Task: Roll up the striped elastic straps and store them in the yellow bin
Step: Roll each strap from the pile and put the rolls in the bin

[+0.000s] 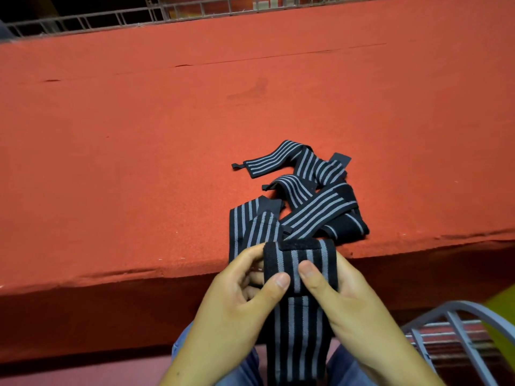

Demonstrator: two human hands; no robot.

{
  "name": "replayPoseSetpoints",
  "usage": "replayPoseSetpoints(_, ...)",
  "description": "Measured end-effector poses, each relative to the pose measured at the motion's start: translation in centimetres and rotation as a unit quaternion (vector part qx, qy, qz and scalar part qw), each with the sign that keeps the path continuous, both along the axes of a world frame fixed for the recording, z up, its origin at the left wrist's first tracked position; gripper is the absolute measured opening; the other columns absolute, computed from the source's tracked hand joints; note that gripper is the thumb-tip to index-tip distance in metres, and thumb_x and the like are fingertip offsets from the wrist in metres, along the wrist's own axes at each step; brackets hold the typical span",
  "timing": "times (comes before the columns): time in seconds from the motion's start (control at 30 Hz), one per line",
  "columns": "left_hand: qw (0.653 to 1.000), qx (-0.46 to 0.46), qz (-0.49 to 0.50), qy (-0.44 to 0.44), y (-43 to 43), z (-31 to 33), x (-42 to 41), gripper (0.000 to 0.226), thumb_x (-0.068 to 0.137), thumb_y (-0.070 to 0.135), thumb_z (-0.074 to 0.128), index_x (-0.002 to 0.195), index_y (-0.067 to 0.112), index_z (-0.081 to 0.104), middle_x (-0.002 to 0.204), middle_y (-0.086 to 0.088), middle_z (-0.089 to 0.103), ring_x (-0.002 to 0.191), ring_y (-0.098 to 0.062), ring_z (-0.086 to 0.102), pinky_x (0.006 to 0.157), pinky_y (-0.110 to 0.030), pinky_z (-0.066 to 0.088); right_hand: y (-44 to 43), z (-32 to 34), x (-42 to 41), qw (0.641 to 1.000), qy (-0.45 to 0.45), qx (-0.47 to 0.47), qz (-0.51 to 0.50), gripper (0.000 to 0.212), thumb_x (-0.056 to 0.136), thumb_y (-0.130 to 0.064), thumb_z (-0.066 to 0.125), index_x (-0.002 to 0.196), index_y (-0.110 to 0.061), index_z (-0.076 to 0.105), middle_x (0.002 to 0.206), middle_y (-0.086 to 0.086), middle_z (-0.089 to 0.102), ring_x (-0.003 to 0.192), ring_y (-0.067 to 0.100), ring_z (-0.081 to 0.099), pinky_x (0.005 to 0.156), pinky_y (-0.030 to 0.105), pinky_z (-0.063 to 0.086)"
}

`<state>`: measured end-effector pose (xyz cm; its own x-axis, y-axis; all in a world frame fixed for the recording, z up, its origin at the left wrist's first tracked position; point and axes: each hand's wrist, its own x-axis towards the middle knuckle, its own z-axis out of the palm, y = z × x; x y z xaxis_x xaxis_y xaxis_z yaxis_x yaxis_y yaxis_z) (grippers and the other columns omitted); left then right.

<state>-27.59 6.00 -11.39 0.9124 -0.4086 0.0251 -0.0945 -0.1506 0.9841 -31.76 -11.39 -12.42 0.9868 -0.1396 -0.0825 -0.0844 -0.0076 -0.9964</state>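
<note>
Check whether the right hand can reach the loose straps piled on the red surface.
Probably not yet: the right hand and left hand both grip the half-rolled strap. The path looks free, though; the pile lies just beyond them with nothing between.

Dim warm light, brightest mid-frame, dark corners (top left nearly black), edges bowed, lower right blurred.

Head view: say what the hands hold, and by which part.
Both the left hand and right hand grip one grey-striped black elastic strap at its rolled upper end, thumbs on the front; its tail hangs down.
</note>
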Motion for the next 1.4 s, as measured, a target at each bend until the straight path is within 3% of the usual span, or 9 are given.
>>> replayPoseSetpoints(0.13, 1.000, -0.007, 0.011, -0.002, -0.08, 0.06, -0.19, 0.031, 0.091, 0.026, 0.071, 0.119, 0.039, 0.070, 0.118, 0.006, 0.075, 0.101, -0.015, 0.071, 0.086, -0.021, 0.056, -0.11, 0.17, -0.10, 0.999, 0.027, 0.025, 0.014, 0.041, 0.083, -0.057, 0.065, 0.118, -0.038, 0.074, 0.117, -0.013, 0.079, 0.113, 0.004, 0.073, 0.101, 0.037, 0.052)
replayPoseSetpoints(0.3, 0.999, -0.028, 0.026, 0.001, -0.21, 0.23, -0.45, 0.033, 0.094, 0.015, 0.071, 0.125, 0.024, 0.068, 0.117, 0.004, 0.076, 0.108, -0.015, 0.072, 0.087, -0.020, 0.056, -0.13, 0.41, -0.14, 0.995, 0.056, 0.079, 0.032, 0.042, 0.082, -0.053, 0.067, 0.116, -0.031, 0.078, 0.118, -0.005, 0.080, 0.115, 0.012, 0.074, 0.105, 0.041, 0.052)
replayPoseSetpoints(0.5, 0.998, -0.043, 0.048, -0.009, -0.21, 0.54, -0.39, 0.039, 0.090, 0.015, 0.072, 0.127, 0.025, 0.066, 0.119, 0.006, 0.075, 0.101, -0.014, 0.074, 0.087, -0.021, 0.057, 0.07, 0.59, -0.09, 0.989, 0.074, 0.109, 0.064, 0.029, 0.088, -0.059, 0.070, 0.111, -0.044, 0.078, 0.122, -0.004, 0.079, 0.120, 0.013, 0.072, 0.111, 0.045, 0.049)
replayPoseSetpoints(0.67, 0.996, -0.036, 0.065, -0.049, -0.13, 0.56, -0.22, 0.051, 0.089, -0.001, 0.073, 0.116, 0.043, 0.071, 0.123, 0.009, 0.072, 0.115, -0.010, 0.069, 0.098, -0.026, 0.055, -0.11, 0.30, -0.04, 0.983, 0.085, 0.140, 0.082, 0.055, 0.073, -0.078, 0.069, 0.114, -0.043, 0.077, 0.127, -0.003, 0.077, 0.125, 0.015, 0.070, 0.117, 0.048, 0.045)
replayPoseSetpoints(0.87, 0.995, -0.022, 0.065, -0.071, -0.08, 0.53, -0.23, 0.049, 0.089, 0.000, 0.074, 0.112, 0.044, 0.071, 0.124, 0.012, 0.071, 0.123, -0.008, 0.064, 0.102, -0.034, 0.054, -0.43, 0.12, -0.10, 0.983, 0.062, 0.146, 0.091, 0.079, 0.062, -0.093, 0.070, 0.122, -0.042, 0.076, 0.132, -0.003, 0.075, 0.129, 0.016, 0.067, 0.120, 0.049, 0.041)
replayPoseSetpoints(1.03, 0.994, -0.005, 0.061, -0.085, -0.09, 0.52, -0.27, 0.050, 0.086, -0.001, 0.077, 0.107, 0.044, 0.072, 0.132, 0.018, 0.068, 0.129, -0.004, 0.060, 0.102, -0.025, 0.052, -0.41, 0.34, 0.07, 0.984, 0.053, 0.151, 0.078, 0.066, 0.072, -0.085, 0.071, 0.122, -0.042, 0.076, 0.133, -0.004, 0.074, 0.129, 0.014, 0.067, 0.118, 0.047, 0.041)
replayPoseSetpoints(1.13, 0.997, -0.005, 0.052, -0.064, 0.00, 0.32, -0.27, 0.051, 0.087, -0.002, 0.076, 0.106, 0.045, 0.071, 0.135, 0.020, 0.065, 0.131, -0.004, 0.058, 0.106, -0.032, 0.049, -0.35, 0.48, 0.13, 0.983, 0.058, 0.164, 0.059, 0.040, 0.088, -0.057, 0.067, 0.120, -0.036, 0.078, 0.129, 0.000, 0.077, 0.124, 0.016, 0.070, 0.115, 0.048, 0.044)
replayPoseSetpoints(1.23, 1.000, -0.010, 0.013, -0.022, 0.06, 0.36, -0.46, 0.055, 0.088, -0.003, 0.074, 0.119, 0.043, 0.067, 0.139, 0.016, 0.064, 0.130, -0.006, 0.060, 0.107, -0.027, 0.050, -0.41, 0.33, 0.07, 0.984, 0.056, 0.163, 0.042, 0.035, 0.087, -0.045, 0.070, 0.120, -0.033, 0.077, 0.125, 0.006, 0.078, 0.120, 0.024, 0.073, 0.112, 0.053, 0.049)
replayPoseSetpoints(1.4, 0.999, -0.001, -0.016, 0.031, 0.11, 0.29, -0.43, 0.067, 0.085, 0.038, 0.074, 0.146, 0.037, 0.047, 0.139, 0.027, 0.060, 0.126, 0.003, 0.060, 0.098, -0.011, 0.048, -0.55, 0.02, -0.03, 0.988, 0.048, 0.139, 0.052, 0.034, 0.088, -0.030, 0.069, 0.122, -0.033, 0.074, 0.125, 0.006, 0.077, 0.120, 0.024, 0.073, 0.109, 0.052, 0.051)
